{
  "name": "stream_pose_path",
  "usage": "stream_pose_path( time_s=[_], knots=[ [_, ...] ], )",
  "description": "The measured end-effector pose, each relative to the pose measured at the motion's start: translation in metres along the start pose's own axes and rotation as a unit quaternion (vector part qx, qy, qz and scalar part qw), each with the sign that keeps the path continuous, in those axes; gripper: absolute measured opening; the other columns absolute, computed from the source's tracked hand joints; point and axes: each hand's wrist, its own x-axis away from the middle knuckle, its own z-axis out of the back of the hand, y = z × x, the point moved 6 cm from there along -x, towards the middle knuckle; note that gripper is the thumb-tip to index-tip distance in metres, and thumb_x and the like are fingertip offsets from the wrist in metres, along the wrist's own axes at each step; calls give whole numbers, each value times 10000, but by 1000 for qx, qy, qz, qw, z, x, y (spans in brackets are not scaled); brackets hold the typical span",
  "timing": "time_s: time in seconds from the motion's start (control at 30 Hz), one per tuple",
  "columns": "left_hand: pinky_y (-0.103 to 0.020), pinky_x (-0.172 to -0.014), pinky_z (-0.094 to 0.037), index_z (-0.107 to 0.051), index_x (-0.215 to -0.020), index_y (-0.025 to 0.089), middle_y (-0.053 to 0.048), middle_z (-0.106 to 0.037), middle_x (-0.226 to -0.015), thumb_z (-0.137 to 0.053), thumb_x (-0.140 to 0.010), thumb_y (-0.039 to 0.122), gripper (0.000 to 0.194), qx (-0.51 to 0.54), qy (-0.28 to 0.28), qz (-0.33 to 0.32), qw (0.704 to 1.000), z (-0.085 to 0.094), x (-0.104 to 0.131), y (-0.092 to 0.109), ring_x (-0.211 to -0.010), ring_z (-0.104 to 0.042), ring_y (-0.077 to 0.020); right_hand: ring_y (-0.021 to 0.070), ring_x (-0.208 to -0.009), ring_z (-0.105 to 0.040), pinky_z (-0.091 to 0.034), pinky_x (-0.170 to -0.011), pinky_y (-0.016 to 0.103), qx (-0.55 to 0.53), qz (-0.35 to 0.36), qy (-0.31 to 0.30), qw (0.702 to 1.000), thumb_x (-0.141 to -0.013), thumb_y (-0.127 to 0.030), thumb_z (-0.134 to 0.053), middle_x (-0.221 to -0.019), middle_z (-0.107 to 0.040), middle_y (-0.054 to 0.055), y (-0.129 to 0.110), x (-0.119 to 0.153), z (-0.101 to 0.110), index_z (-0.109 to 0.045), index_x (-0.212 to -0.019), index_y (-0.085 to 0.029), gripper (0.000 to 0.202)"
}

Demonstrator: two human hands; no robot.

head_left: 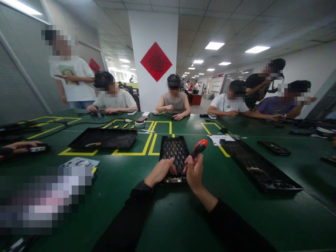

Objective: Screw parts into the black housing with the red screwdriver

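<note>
A small black tray [161, 150] is set on the green table [168, 217] directly in front of the wearer, and both hands are held over its near end. By the right hand [194, 171] a screwdriver [201, 145] is pinched between thumb and bent fingers; its red-and-black handle is tilted up and to the right, while its tip is hidden low beside the fingers. The left hand [162, 170] is laid at the tray's near left side with its fingers curled inward; whether anything is pinched there cannot be told. The tray's inside is filled with rows of small shiny parts [172, 150] — too small to be named.

To the left, a wide black tray [118, 138] is placed across yellow tape [131, 153]; to the right, a long black tray [243, 154] is set at a slant, with a white paper sheet [219, 139] just beyond its far end. At the left edge, a small device [36, 148] is touched by another person's hand [25, 145]. Across the table, seats are taken by several people, and a red diamond sign [156, 62] is fixed to the pillar [135, 94] behind.
</note>
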Motion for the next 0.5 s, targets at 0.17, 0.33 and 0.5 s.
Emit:
stream_pose_path(
  time_s=[0.17,0.33,0.5],
  knots=[
    [-231,-667,-404,-698,-644,151,-38,-661,-633,-111,-890,496,725,-6,-1,5,1000,-1,0,-1,-611,-556,-127,60,-375,-440,-363,-392,177,-2,-7,-3,1000,-861,-323,-443,-630,-529,-64,2,1,0,-382,-922,-213,140],
    [-233,-669,-405,-700,-692,147,-34,-646,-643,-136,-892,484,687,-16,13,3,1000,3,-1,0,-625,-555,-127,69,-382,-437,-352,-389,180,-10,-7,-17,1000,-850,-323,-448,-618,-518,-66,-4,-1,-2,-390,-904,-216,134],
    [-248,-771,-411,-676,-889,164,-36,-675,-870,-500,-798,433,335,-19,-6,-46,999,5,-2,9,-805,-580,-154,98,-483,-479,-375,-464,201,44,21,-74,996,-829,-322,-465,-648,-529,-40,-17,-10,-7,-452,-901,-207,135]
  ],
)
